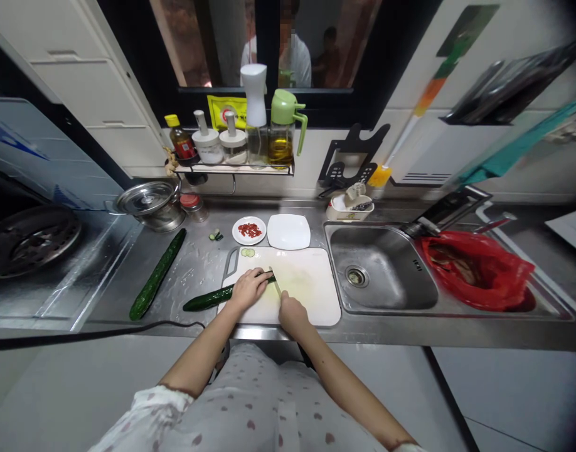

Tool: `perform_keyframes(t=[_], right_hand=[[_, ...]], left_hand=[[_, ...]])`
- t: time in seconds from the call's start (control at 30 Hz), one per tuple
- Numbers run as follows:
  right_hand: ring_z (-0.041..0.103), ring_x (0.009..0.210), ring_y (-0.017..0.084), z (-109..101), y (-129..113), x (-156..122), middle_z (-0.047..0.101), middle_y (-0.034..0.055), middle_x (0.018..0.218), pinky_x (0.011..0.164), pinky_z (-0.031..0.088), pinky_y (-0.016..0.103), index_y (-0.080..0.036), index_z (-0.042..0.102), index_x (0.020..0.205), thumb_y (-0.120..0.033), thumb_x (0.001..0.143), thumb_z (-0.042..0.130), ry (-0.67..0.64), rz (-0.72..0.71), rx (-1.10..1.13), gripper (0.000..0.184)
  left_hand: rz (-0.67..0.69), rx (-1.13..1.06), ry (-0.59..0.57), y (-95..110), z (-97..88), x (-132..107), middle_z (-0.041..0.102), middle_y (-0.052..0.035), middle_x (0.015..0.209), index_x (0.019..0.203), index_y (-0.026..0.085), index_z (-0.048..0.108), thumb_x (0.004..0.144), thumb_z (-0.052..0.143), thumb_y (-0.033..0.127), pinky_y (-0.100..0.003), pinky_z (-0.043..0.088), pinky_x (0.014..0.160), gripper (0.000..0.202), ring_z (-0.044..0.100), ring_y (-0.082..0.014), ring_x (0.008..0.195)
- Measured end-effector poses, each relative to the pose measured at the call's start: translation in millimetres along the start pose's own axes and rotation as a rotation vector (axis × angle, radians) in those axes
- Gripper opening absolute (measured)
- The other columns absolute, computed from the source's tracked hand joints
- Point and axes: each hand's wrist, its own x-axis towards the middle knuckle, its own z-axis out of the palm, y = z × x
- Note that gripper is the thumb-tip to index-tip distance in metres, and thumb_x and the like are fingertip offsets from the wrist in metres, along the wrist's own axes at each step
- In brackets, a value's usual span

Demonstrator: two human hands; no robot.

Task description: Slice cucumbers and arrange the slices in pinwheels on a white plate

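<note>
1 cucumber (208, 300) lies gripped by the left hand (249, 287); the right hand (294, 315) holds a knife (276, 284); square plate (288, 231) at 12 o'clock.

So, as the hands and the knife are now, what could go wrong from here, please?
The left hand, holding the cucumber, is close to the knife in the right hand, so a slip might cut it. Also, the cucumber's left end sticks out past the cutting board; a bump there could perhaps turn it mid-cut.
</note>
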Motion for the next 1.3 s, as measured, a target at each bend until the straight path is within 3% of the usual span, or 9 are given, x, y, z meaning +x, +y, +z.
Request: perform_keyframes(t=[0.2,0.53,0.73,1.3], right_hand=[[0.065,0.101,0.025,2,-4,-1,0.066,0.0176,0.104,0.076,0.044,0.030,-0.013,0.046,0.116,-0.006,0.087,0.041,0.003,0.024,0.009,0.031],[0.063,0.108,0.022,-22,-22,26,0.066,0.0159,0.109,0.079,0.045,0.027,-0.014,0.045,0.122,-0.007,0.087,0.043,0.016,-0.010,0.037,0.035],[0.062,0.110,0.022,-26,-26,32,0.066,0.0158,0.111,0.082,0.045,0.028,-0.014,0.045,0.122,-0.008,0.089,0.041,0.024,-0.013,0.051,0.035],[0.065,0.102,0.025,-7,-6,1,0.067,0.0175,0.104,0.076,0.046,0.030,-0.012,0.045,0.118,-0.004,0.086,0.042,-0.010,0.002,-0.011,0.033]], left_hand=[[-0.013,-0.001,-0.012,1,-1.8,0,0.060,-0.0029,0.114,0.121,0.032,0.062,0.094,0.046,0.030,-0.031,0.048,0.086,0.032,0.056,-0.0179,0.098],[-0.011,-0.001,-0.029,1,-4.0,1,0.060,-0.0035,0.114,0.123,0.032,0.062,0.094,0.046,0.031,-0.031,0.048,0.086,0.033,0.056,-0.0178,0.097],[-0.016,-0.018,-0.033,1,-4.8,0,0.059,-0.0041,0.113,0.124,0.032,0.061,0.093,0.046,0.030,-0.032,0.049,0.088,0.034,0.056,-0.0183,0.098],[-0.021,-0.006,-0.034,1,-3.6,0,0.060,-0.0036,0.114,0.124,0.032,0.061,0.094,0.046,0.030,-0.032,0.048,0.088,0.034,0.055,-0.0183,0.100]])
